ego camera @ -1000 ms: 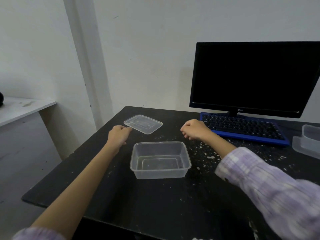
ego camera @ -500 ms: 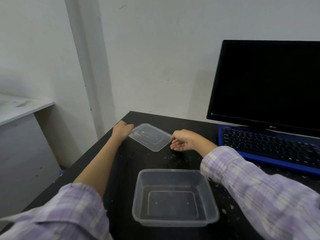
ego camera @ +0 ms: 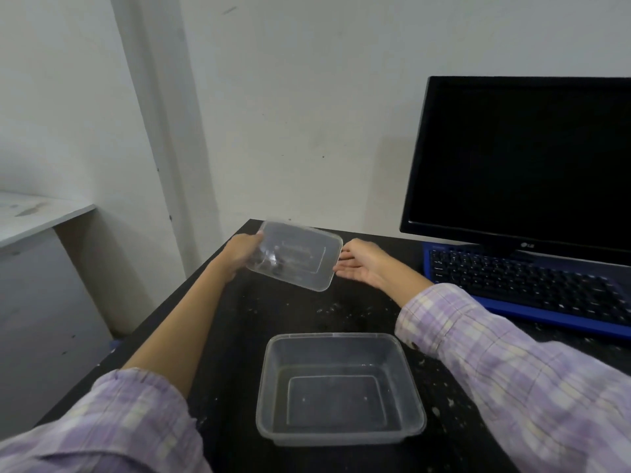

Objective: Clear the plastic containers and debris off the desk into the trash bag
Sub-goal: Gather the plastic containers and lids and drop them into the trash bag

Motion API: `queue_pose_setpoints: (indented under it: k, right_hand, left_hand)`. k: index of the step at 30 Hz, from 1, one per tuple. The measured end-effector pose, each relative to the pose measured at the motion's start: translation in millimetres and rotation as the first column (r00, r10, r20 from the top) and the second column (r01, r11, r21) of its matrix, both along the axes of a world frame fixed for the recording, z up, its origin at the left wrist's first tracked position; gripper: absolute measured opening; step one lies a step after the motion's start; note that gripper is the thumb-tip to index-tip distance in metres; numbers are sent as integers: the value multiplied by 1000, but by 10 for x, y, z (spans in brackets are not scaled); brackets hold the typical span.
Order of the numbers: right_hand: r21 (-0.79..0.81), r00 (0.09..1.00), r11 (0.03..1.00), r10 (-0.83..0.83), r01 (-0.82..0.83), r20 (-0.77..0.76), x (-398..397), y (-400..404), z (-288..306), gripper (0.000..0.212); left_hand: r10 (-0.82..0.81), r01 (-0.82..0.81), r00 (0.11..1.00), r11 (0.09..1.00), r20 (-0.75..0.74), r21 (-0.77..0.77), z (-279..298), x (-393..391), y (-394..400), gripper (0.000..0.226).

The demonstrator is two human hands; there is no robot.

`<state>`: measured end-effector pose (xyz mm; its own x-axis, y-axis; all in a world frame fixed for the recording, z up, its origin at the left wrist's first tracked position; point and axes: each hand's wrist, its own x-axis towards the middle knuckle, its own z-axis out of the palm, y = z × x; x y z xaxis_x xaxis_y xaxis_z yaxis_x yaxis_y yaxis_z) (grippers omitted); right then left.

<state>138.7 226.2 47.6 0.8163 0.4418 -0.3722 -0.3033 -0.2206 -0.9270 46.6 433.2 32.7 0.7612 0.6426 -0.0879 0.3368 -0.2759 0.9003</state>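
Note:
My left hand (ego camera: 240, 251) grips the left end of a clear plastic lid (ego camera: 300, 256), which is lifted off the black desk (ego camera: 239, 336) and tilted toward me. Just right of the lid, my right hand (ego camera: 358, 266) has its fingers straight, their tips at or near the lid's right edge. A clear rectangular plastic container (ego camera: 339, 387) stands empty on the desk close to me, between my forearms. White crumbs and flecks of debris (ego camera: 345, 310) are scattered over the desk around it. No trash bag is in view.
A black monitor (ego camera: 522, 158) stands at the back right with a blue-framed keyboard (ego camera: 532, 285) in front of it. The desk's left edge drops to the floor beside a white wall column (ego camera: 160, 131). A pale shelf (ego camera: 37, 213) juts out at far left.
The lid lay flat on the desk with both hands at its ends; now my left hand has raised and tilted it, and my right hand has opened beside it.

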Motion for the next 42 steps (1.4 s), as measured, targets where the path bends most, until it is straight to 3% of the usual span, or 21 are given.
queue_pose_setpoints:
  k: [10, 15, 21, 27, 36, 42]
  right_hand:
    - [176, 975, 978, -145, 115, 171, -258, -620, 231, 41]
    - [285, 952, 938, -252, 197, 171, -579, -961, 272, 27]
    - [286, 950, 935, -264, 210, 164, -1045, -1294, 215, 17]
    - [314, 969, 927, -239, 206, 69, -1416, -1537, -5, 19]
    - [209, 962, 947, -263, 244, 71, -1639, -1632, -287, 17]
    - [156, 951, 945, -301, 287, 74, -1624, -1636, -386, 18]
  left_hand:
    - [79, 52, 930, 939, 359, -340, 419, -486, -533, 49]
    - [178, 78, 875, 866, 450, -494, 417, -833, -866, 25]
    - [254, 33, 845, 854, 470, -520, 220, -1337, -1243, 12]
    - [284, 30, 833, 833, 475, -552, -15, -1789, -1553, 21]
    - [315, -1, 854, 798, 414, -603, -283, -2057, -1741, 10]
    - [340, -49, 864, 792, 372, -608, -297, -2005, -1775, 26]
